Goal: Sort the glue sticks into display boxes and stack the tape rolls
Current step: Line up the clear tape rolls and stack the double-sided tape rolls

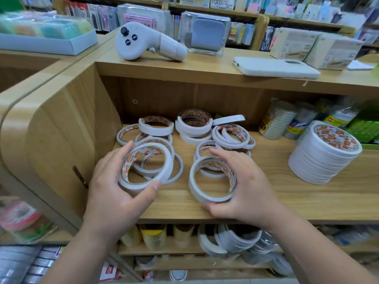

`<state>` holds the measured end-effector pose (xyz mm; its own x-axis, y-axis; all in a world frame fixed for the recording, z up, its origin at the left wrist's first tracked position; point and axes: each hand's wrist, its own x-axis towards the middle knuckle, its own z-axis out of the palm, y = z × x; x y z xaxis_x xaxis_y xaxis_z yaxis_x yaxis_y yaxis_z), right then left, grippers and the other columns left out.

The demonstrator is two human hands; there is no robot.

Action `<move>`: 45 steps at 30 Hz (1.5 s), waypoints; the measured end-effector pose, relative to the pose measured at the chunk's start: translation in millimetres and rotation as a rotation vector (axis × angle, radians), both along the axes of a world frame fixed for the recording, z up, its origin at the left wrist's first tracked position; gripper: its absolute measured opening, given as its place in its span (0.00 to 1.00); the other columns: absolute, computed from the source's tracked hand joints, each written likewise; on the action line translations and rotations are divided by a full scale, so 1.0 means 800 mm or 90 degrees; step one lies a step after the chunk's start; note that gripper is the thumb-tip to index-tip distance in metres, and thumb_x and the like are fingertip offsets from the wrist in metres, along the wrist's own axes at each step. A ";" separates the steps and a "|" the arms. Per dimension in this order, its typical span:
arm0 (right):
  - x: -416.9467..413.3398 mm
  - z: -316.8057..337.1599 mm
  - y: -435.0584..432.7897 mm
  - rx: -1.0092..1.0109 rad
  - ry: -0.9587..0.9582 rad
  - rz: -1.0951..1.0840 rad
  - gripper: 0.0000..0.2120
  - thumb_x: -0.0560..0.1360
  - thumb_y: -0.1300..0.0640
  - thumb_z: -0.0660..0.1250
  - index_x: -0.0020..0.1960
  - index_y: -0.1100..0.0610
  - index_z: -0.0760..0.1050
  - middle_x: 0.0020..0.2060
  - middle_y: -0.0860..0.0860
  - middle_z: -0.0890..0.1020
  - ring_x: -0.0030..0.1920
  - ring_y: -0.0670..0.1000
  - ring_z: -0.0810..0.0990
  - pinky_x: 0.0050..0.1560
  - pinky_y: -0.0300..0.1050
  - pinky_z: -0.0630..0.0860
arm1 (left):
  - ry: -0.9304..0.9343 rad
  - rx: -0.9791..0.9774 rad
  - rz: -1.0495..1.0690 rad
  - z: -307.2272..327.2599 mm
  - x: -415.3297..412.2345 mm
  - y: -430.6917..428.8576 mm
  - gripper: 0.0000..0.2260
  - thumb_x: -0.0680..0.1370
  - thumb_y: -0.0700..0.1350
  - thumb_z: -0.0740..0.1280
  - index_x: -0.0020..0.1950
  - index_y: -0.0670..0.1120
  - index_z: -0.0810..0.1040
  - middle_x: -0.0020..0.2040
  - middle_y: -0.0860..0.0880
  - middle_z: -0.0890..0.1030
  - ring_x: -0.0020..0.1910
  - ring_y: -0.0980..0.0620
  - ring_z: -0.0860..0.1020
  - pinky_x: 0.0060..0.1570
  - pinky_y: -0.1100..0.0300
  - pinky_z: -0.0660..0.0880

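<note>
Evidently tape stacking is in hand: a tilted tape roll [144, 167] is held in the grip of the left hand [114, 189], a short stack [211, 181] on the near shelf [276, 197] is clasped in the grip of the right hand [246, 181], and centring of the roll over that stack is likely needed next.

No text can be read anywhere. The tape rolls [336, 140] carry red and orange printed marks on their cores, too small to make out. The boxes [295, 45] on the top shelf show faint dark print, blurred. The clear tape packs [274, 121] bear yellow and blue labels, also too blurred to read
</note>
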<state>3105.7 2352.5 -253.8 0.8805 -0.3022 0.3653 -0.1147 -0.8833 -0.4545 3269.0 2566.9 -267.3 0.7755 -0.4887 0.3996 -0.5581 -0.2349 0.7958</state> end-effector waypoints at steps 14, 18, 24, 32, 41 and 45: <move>-0.119 -0.011 -0.092 0.156 0.122 -0.092 0.60 0.53 0.29 0.79 0.78 0.38 0.55 0.65 0.32 0.72 0.67 0.38 0.70 0.70 0.43 0.68 | -0.014 0.099 -0.256 0.024 -0.097 -0.111 0.46 0.60 0.69 0.76 0.75 0.63 0.64 0.71 0.69 0.67 0.73 0.66 0.65 0.72 0.57 0.67; -0.140 -0.022 -0.109 0.194 0.073 -0.093 0.57 0.54 0.32 0.79 0.78 0.37 0.56 0.63 0.33 0.76 0.66 0.39 0.73 0.68 0.38 0.69 | 0.004 0.156 -0.274 0.022 -0.111 -0.147 0.50 0.57 0.72 0.75 0.76 0.64 0.62 0.71 0.70 0.67 0.71 0.69 0.64 0.73 0.58 0.66; -0.148 -0.021 -0.113 0.302 0.027 -0.043 0.57 0.53 0.34 0.81 0.77 0.39 0.61 0.65 0.37 0.77 0.66 0.36 0.74 0.67 0.34 0.69 | -0.021 0.187 -0.282 0.022 -0.125 -0.175 0.52 0.56 0.68 0.79 0.77 0.62 0.62 0.65 0.75 0.67 0.69 0.74 0.65 0.68 0.69 0.65; -0.141 -0.030 -0.111 0.264 0.016 -0.051 0.51 0.56 0.28 0.75 0.75 0.34 0.60 0.64 0.30 0.75 0.68 0.35 0.71 0.71 0.45 0.69 | 0.000 0.223 -0.239 0.006 -0.135 -0.170 0.55 0.56 0.63 0.82 0.79 0.59 0.61 0.72 0.65 0.70 0.71 0.69 0.66 0.72 0.62 0.66; -0.140 -0.040 -0.121 0.249 0.020 -0.051 0.43 0.59 0.28 0.73 0.71 0.40 0.70 0.62 0.39 0.79 0.64 0.40 0.76 0.66 0.47 0.73 | 0.088 0.217 -0.212 0.010 -0.150 -0.190 0.58 0.48 0.60 0.85 0.76 0.56 0.66 0.65 0.64 0.76 0.64 0.68 0.73 0.66 0.64 0.71; -0.144 -0.035 -0.125 0.278 0.004 -0.046 0.40 0.59 0.34 0.76 0.69 0.41 0.71 0.61 0.35 0.79 0.63 0.36 0.75 0.66 0.45 0.74 | 0.067 0.224 -0.191 0.013 -0.159 -0.199 0.58 0.48 0.60 0.85 0.76 0.56 0.66 0.65 0.64 0.76 0.64 0.67 0.73 0.66 0.65 0.71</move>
